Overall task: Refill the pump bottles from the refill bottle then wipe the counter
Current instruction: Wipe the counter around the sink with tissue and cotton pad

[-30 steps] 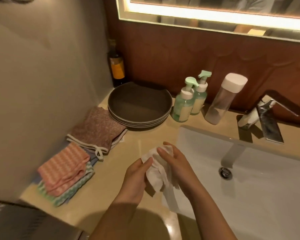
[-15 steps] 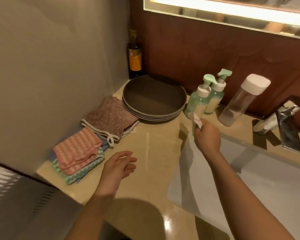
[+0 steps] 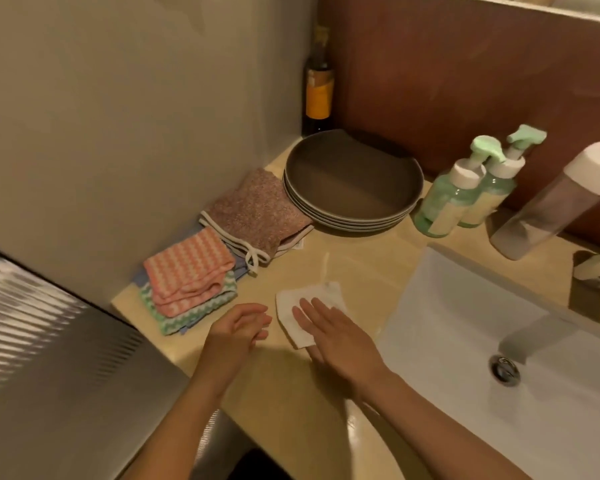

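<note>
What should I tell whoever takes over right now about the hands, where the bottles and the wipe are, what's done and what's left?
Left hand: open, holding nothing, at the counter's front edge.
Right hand: flat, fingers pressing the white wipe onto the counter, beside the sink.
Pump bottles: upright with their pumps on, by the back wall, right of the plates. The refill bottle is capped, to their right.
Done: refilling looks finished.
Left: wipe the counter.
</note>
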